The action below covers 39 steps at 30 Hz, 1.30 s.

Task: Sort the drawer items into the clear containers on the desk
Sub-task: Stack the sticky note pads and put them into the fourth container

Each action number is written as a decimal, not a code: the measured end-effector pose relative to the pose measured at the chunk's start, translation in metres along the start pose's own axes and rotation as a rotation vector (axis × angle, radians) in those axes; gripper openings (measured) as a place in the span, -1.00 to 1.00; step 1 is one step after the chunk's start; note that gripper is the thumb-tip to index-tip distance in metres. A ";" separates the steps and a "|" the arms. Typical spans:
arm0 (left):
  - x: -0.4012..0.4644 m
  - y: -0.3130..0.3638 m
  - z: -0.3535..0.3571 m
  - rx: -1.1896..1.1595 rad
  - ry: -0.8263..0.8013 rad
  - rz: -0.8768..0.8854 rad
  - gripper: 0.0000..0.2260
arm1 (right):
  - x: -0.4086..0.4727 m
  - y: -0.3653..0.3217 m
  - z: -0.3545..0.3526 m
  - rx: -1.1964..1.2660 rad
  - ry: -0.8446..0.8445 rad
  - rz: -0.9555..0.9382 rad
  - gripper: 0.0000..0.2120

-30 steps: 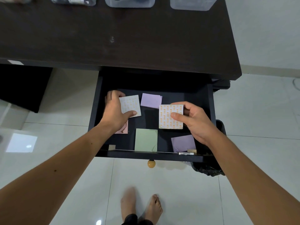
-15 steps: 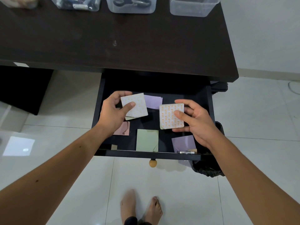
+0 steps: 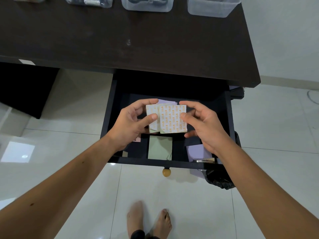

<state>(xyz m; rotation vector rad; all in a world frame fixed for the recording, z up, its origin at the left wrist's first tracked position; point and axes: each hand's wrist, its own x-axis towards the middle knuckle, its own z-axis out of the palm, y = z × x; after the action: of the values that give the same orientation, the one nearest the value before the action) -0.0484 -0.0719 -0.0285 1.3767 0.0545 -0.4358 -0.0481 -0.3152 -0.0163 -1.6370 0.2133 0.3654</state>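
Observation:
Above the open black drawer [image 3: 110, 116] my left hand [image 3: 131, 125] grips a white sticky-note pad [image 3: 151, 118] with orange print. My right hand [image 3: 205, 125] holds a second printed pad [image 3: 172, 119], which overlaps the first one's right edge. Inside the drawer lie a green pad [image 3: 159, 150], a purple pad [image 3: 198, 151] at the front right, another purple pad [image 3: 166, 101] behind my hands and a pink pad [image 3: 138, 139] mostly hidden under my left wrist. Clear containers [image 3: 146, 5] stand along the desk's far edge.
The dark desk top [image 3: 120, 40] stretches above the drawer. An empty clear container [image 3: 212, 7] sits at the far right. A metal clip [image 3: 203, 160] lies at the drawer's front right corner. A black-lined bin [image 3: 222, 181] stands under my right arm. My bare feet [image 3: 148, 219] are on white tiles.
Both hands have lifted their printed pads and brought them together over the drawer's middle, so that the pads now overlap.

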 end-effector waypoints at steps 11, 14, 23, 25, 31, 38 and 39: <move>0.001 -0.003 0.001 0.081 -0.087 0.010 -0.46 | 0.002 0.004 0.010 -0.046 -0.086 -0.123 -0.60; 0.002 -0.002 -0.002 0.110 -0.094 0.018 -0.51 | 0.004 0.007 0.008 -0.040 -0.156 -0.110 -0.49; 0.000 0.011 -0.018 0.136 -0.113 0.057 -0.53 | 0.012 0.010 0.016 -0.006 -0.131 -0.100 -0.58; 0.004 0.015 -0.024 0.142 -0.076 0.102 -0.55 | 0.012 0.015 0.013 -0.024 -0.091 -0.078 -0.66; 0.013 0.014 -0.033 0.135 0.003 0.164 -0.57 | 0.009 0.032 0.007 -0.666 -0.302 0.020 -0.63; 0.015 0.009 -0.032 0.191 0.001 0.187 -0.59 | 0.013 0.038 0.013 -0.778 -0.320 0.013 -0.66; 0.015 0.008 -0.032 0.205 0.002 0.188 -0.59 | 0.013 0.037 0.012 -0.738 -0.327 0.028 -0.68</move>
<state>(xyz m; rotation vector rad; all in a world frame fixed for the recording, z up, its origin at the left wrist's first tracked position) -0.0248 -0.0447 -0.0315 1.5674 -0.1205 -0.2883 -0.0510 -0.3060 -0.0564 -2.2589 -0.1725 0.7906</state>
